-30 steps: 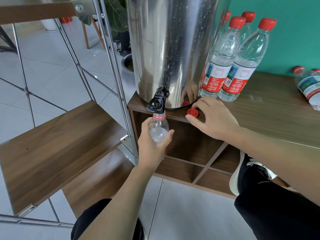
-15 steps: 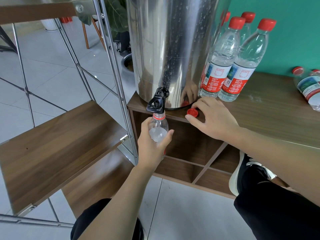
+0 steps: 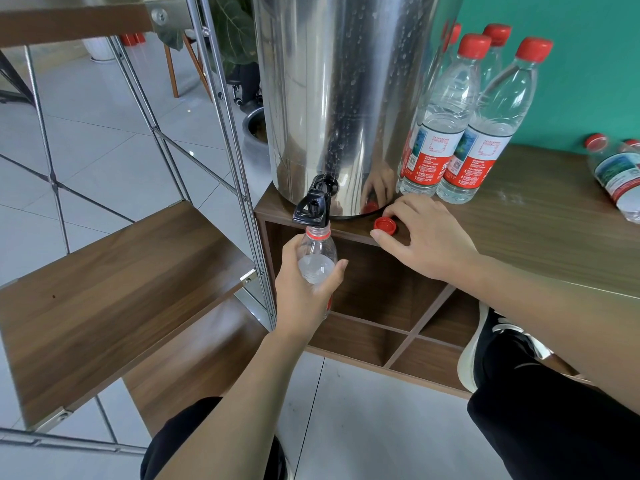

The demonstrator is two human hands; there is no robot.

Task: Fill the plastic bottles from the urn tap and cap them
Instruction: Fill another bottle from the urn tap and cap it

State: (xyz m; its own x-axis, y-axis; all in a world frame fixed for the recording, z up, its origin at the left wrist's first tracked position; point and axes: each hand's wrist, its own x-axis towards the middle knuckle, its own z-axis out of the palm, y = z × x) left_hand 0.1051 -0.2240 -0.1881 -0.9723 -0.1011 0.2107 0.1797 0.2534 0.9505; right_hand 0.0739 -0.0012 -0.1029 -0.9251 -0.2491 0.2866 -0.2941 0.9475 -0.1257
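The left hand point(image 3: 304, 289) grips an uncapped bottle point(image 3: 317, 259) under the tap point(image 3: 313, 206). The right hand point(image 3: 427, 239) lies loosely spread, fingertips at a red cap point(image 3: 384, 225). Beyond it stand capped bottles point(image 3: 478, 129) (red labels, print unreadable). Nothing has moved since before.

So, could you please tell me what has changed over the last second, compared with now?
Nothing has visibly changed. The left hand still holds the open bottle under the black urn tap, and the right hand still rests on the wooden cabinet top, fingertips at the loose red cap.
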